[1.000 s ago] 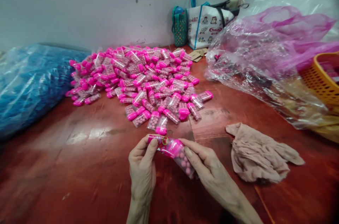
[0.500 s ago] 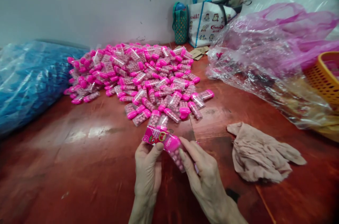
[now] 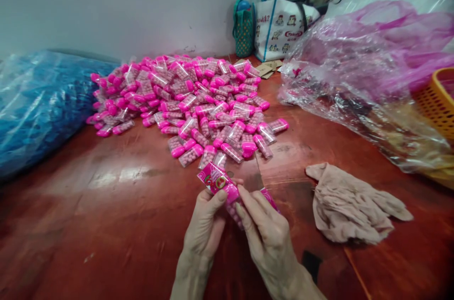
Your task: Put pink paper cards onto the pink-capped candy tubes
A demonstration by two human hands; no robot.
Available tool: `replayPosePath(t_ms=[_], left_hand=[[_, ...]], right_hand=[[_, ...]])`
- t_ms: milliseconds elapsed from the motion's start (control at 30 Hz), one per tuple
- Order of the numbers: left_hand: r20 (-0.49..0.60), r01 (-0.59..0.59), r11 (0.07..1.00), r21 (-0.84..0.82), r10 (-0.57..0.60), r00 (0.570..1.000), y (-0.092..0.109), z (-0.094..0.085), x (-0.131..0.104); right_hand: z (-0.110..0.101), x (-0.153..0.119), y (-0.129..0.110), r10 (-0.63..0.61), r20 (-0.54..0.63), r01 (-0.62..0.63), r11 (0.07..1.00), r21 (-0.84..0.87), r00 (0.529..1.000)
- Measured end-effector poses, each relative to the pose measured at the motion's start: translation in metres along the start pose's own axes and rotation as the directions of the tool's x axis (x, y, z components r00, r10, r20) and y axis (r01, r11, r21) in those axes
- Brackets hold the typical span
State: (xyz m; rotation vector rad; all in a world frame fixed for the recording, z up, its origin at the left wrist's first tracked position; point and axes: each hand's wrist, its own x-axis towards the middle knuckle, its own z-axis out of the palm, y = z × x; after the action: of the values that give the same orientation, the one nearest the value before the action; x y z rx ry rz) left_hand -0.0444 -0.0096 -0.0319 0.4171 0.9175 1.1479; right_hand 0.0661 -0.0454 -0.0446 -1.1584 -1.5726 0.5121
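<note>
Between my two hands is a clear candy container (image 3: 232,193) with a pink cap and pink balls inside, tilted with its cap up and to the left. My left hand (image 3: 205,224) pinches a printed pink label (image 3: 215,178) against the cap, thumb on top. The fingers of my right hand (image 3: 267,229) grip the container's right side. Part of another printed pink piece (image 3: 270,200) shows behind my right hand; what holds it is hidden. Just beyond my hands begins a large pile of similar pink-capped containers (image 3: 184,87).
A blue-filled plastic bag (image 3: 42,106) lies at left. A beige cloth (image 3: 354,205) rests at right, below crumpled clear and pink plastic (image 3: 354,59) and a yellow basket (image 3: 434,101). A white tote bag (image 3: 280,30) and green bottle holder (image 3: 243,30) stand by the wall.
The label in my left hand has turned and now sits closer against the container's cap. My left hand has moved slightly right. More of the printed pink piece shows behind my right hand.
</note>
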Motion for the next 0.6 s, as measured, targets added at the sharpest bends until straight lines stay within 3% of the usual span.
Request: replayPosePath(t_ms=[100,233,333,400,467,600], left_hand=[[0.058,0.032,0.999,0.014,-0.032,0.998,-0.0019,0.0011,0.0008],[0.013,0.004,1.0,-0.015,-0.003,1.0,-0.001,0.0011,0.0007],[-0.043,-0.058,0.998,-0.037,0.057,0.997,0.0008,0.0004,0.0],[-0.021,-0.055,0.998,-0.035,0.054,0.998,0.0009,0.0005,-0.0003],[0.039,-0.023,0.999,-0.03,0.024,0.999,0.0003,0.0013,-0.0004],[0.13,0.015,1.0,-0.014,-0.013,0.991,0.0003,0.0024,-0.0017]], right_hand=[[-0.0014,0.0009,-0.002,0.055,-0.012,-0.054,0.998,0.039,0.998],[-0.0043,0.0044,-0.0045,0.157,0.024,-0.159,0.986,0.054,0.987],[-0.0051,0.0057,-0.006,0.336,0.18,-0.348,0.937,0.041,0.925],[-0.0045,0.0052,-0.006,0.401,0.254,-0.424,0.905,0.04,0.88],[-0.0033,0.0035,-0.0049,0.392,0.248,-0.414,0.91,0.041,0.886],[-0.0031,-0.0026,-0.0018,0.271,0.112,-0.268,0.963,-0.041,0.956]])
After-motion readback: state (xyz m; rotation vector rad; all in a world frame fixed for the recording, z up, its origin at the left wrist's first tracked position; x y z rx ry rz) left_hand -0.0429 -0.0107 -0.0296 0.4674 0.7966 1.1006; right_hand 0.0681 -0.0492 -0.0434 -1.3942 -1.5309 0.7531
